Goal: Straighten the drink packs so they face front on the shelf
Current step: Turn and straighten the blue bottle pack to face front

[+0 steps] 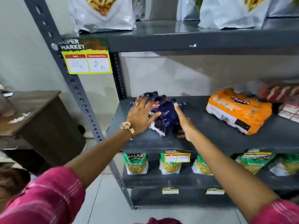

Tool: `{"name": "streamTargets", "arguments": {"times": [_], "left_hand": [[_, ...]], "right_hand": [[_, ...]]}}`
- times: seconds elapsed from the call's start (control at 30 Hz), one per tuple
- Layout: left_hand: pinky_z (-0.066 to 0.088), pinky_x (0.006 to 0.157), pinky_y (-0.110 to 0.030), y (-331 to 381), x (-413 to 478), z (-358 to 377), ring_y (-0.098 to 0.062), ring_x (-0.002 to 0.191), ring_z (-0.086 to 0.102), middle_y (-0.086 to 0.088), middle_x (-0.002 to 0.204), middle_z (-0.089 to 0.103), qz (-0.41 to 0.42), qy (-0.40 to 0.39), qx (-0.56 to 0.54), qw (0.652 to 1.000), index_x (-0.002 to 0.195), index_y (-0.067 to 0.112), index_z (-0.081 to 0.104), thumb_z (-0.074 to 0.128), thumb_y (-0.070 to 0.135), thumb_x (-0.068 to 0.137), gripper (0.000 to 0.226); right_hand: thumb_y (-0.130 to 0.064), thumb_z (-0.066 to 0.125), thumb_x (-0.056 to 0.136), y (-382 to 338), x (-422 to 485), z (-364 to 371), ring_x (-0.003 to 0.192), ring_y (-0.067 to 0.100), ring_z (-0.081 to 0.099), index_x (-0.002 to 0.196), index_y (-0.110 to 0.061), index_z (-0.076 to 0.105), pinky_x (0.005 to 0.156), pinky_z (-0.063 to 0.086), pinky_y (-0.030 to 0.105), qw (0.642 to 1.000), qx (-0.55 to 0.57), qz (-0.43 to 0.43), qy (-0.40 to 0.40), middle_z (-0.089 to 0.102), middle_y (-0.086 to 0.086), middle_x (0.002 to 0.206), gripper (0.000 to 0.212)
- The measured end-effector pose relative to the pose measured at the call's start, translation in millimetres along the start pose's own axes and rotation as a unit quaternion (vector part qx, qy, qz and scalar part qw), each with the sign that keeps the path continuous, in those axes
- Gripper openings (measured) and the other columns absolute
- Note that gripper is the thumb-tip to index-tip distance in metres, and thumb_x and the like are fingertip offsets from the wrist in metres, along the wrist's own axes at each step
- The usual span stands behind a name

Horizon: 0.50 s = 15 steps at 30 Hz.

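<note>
Drink packs first: nearest, the dark blue shrink-wrapped drink pack sits skewed on the grey metal shelf, long axis running diagonally back-left. Left hand lies flat on it, right hand open against its side, probably to swivel it. Beyond, the orange Fanta pack lies angled too.

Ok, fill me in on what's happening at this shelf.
A person is straightening drink packs on the middle shelf. Both hands are on the dark blue pack: the left hand lies flat over its left side, the right hand presses edge-on against its right side. The pack sits skewed, not yet facing front. The orange Fanta pack further right also lies at an angle, untouched.
</note>
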<state>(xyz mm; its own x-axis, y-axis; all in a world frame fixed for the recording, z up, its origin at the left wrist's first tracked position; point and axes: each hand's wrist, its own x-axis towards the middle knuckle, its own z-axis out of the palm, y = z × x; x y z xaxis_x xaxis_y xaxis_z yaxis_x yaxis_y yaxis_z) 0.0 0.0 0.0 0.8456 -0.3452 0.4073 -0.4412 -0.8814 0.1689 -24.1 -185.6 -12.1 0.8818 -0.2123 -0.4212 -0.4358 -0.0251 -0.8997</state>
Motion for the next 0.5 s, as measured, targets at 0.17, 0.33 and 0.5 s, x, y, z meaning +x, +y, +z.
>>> {"name": "streamTargets", "arguments": {"times": [0.17,0.33,0.5], "left_hand": [[0.033,0.108,-0.048,-26.7,75.7,1.1,-0.042,0.129,0.041,-0.023,0.139,0.044,-0.137,-0.130,-0.005,0.982,0.141,0.007,0.030,0.039,0.067,0.086,0.082],[0.045,0.098,-0.049,-18.3,103.1,4.0,-0.037,0.111,0.058,-0.015,0.116,0.066,-0.310,-0.176,-0.094,0.930,0.118,0.015,0.058,0.037,0.092,0.058,0.100],[0.051,0.087,-0.042,-23.8,110.0,17.7,-0.032,0.096,0.065,-0.012,0.098,0.072,-0.340,-0.088,-0.128,0.928,0.077,0.014,0.062,0.049,0.091,0.052,0.082]], "right_hand": [[-0.048,0.081,0.067,-3.9,19.7,16.0,0.096,0.014,0.067,0.110,-0.017,0.067,0.067,0.050,0.013,0.995,0.090,-0.048,0.002,0.069,0.005,0.120,0.055],[-0.027,0.079,0.073,0.5,31.2,11.5,0.085,0.014,0.073,0.095,-0.015,0.076,0.065,0.053,0.019,0.988,0.131,-0.076,-0.035,0.077,0.008,0.101,0.026],[-0.028,0.081,0.070,5.3,37.4,7.4,0.085,0.021,0.075,0.087,-0.014,0.077,0.089,0.058,0.042,0.984,0.096,-0.151,-0.014,0.079,0.007,0.090,0.023]]}}
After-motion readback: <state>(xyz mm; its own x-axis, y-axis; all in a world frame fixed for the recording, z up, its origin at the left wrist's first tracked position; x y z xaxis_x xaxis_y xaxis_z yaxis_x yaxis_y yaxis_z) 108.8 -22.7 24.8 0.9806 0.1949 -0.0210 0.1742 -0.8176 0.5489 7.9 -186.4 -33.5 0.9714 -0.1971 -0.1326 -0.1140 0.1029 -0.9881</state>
